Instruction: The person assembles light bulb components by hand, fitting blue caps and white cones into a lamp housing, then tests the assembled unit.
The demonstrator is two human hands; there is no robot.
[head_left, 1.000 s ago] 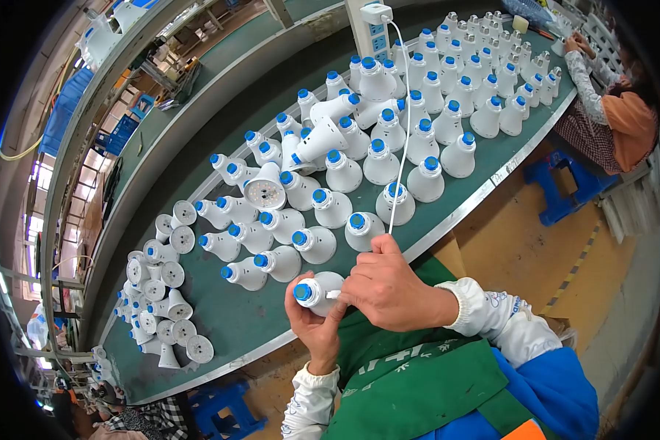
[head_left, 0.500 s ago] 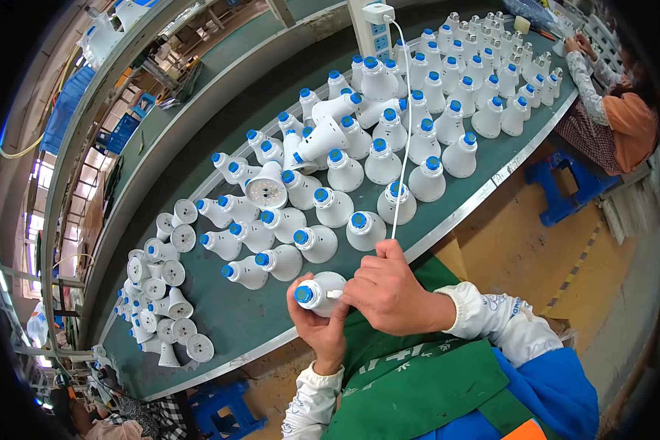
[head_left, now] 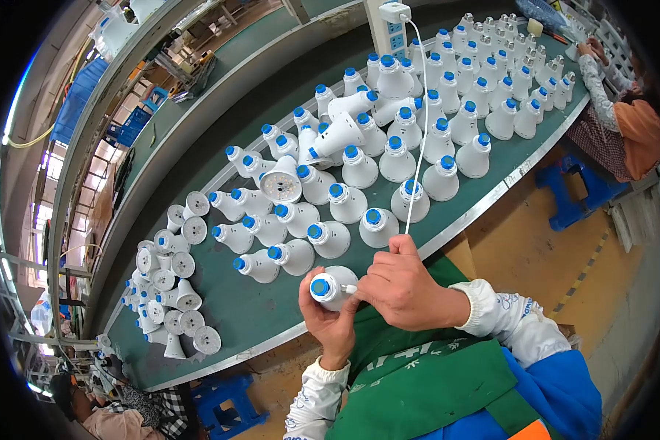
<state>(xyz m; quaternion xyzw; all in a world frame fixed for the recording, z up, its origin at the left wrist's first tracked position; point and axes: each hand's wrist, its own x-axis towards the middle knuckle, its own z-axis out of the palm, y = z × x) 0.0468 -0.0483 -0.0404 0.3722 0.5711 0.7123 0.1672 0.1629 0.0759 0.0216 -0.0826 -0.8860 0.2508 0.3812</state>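
Note:
Upright in my left hand [head_left: 331, 331] is a white bulb [head_left: 340, 279] with a blue cap on its narrow end. My left fingers wrap round its wide body above the table's front edge. My right hand [head_left: 402, 292] pinches the small white plug [head_left: 350, 289] of a charging cable, its tip right at the bulb's side. From my right fist the white cable [head_left: 420, 161] runs up across the table to a charger [head_left: 394, 12] on a power strip [head_left: 397, 38]. Close by stand more blue-capped bulbs [head_left: 379, 228].
Many bulbs crowd the green table [head_left: 271, 308], some lying on others. To the left is a heap of bulbs [head_left: 172, 323] with their round faces showing. One person [head_left: 631, 132] sits at the far right, another [head_left: 117, 418] at lower left. Blue stools [head_left: 576, 191] stand beside the table.
The whole view has shifted slightly, so the table and both hands appear farther right. My hands keep the same hold on the bulb and the cable plug.

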